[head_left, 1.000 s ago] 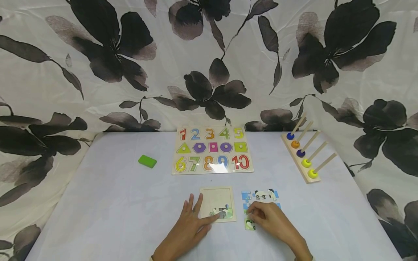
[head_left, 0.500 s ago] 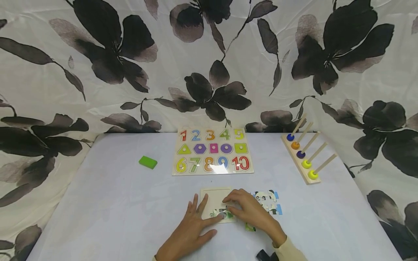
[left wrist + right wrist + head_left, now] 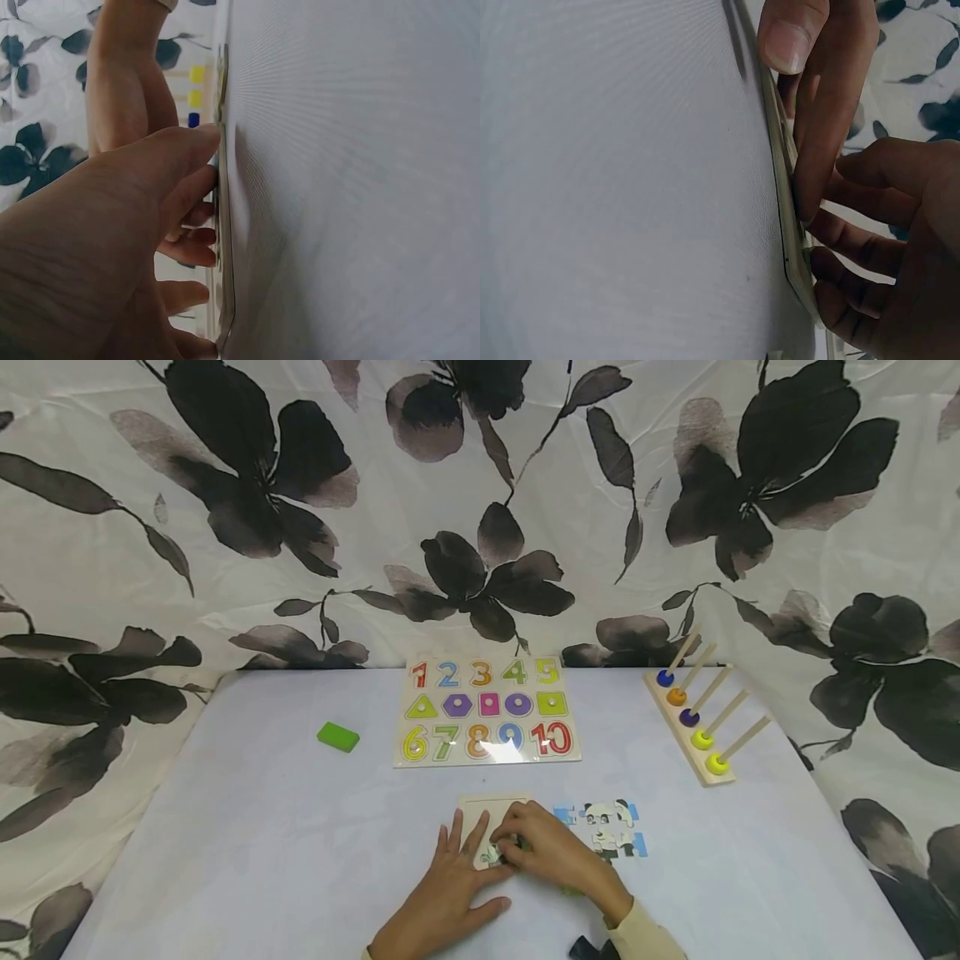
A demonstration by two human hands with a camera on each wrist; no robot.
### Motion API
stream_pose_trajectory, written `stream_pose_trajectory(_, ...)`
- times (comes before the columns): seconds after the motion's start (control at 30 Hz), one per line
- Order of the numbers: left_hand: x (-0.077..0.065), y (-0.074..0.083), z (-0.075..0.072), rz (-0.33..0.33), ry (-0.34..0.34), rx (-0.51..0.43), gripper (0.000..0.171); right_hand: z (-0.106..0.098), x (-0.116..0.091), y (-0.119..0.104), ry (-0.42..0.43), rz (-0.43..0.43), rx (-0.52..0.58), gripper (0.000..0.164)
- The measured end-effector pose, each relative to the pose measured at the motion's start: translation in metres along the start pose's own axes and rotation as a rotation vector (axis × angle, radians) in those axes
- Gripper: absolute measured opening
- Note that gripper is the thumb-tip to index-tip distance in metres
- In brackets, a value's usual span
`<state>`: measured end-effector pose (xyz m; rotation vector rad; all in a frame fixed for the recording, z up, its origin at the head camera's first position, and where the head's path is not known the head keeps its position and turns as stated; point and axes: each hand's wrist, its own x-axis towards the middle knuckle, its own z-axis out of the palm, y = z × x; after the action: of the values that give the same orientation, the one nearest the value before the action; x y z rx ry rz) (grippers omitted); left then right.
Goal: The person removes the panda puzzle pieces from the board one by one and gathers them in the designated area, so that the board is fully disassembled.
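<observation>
A shallow wooden puzzle tray [image 3: 480,806] lies flat near the front of the table, with a few picture pieces in its lower part. My left hand [image 3: 453,893] rests on it, fingers spread and straight, its index finger along the lower edge. Over the tray's right side, my right hand [image 3: 551,852] pinches a puzzle piece with bent fingers; most of that piece is hidden, though a bit of green [image 3: 806,255] shows by the fingertips in the right wrist view. Loose panda puzzle pieces [image 3: 611,828] lie right of the tray, partly behind the right hand.
Behind the tray stands a number-and-shape board [image 3: 487,756]. A green block [image 3: 338,737] lies at the left. At the back right is a wooden peg stand [image 3: 693,739] with coloured beads. Something black [image 3: 592,948] sits below the right sleeve. A floral cloth hangs behind.
My right hand has moved left from the loose pieces onto the tray, bringing a puzzle piece. The left hand has stayed on the tray, shifting slightly.
</observation>
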<state>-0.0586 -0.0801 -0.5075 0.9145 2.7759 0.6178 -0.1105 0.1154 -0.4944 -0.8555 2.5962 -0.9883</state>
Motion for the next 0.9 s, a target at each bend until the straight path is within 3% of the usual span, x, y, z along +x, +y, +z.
stream_pose_trajectory(0.47,0.0005,0.0003,0.0014,-0.021,-0.022,-0.001,0.042,0.0018,-0.0002,-0.0038,0.014,0.022,0.046,0.015)
stream_pose_trajectory(0.9,0.0005,-0.0003,0.0026,-0.012,0.003,0.017,0.043,0.0075,0.0,-0.0088,0.067,0.051,-0.009,0.013)
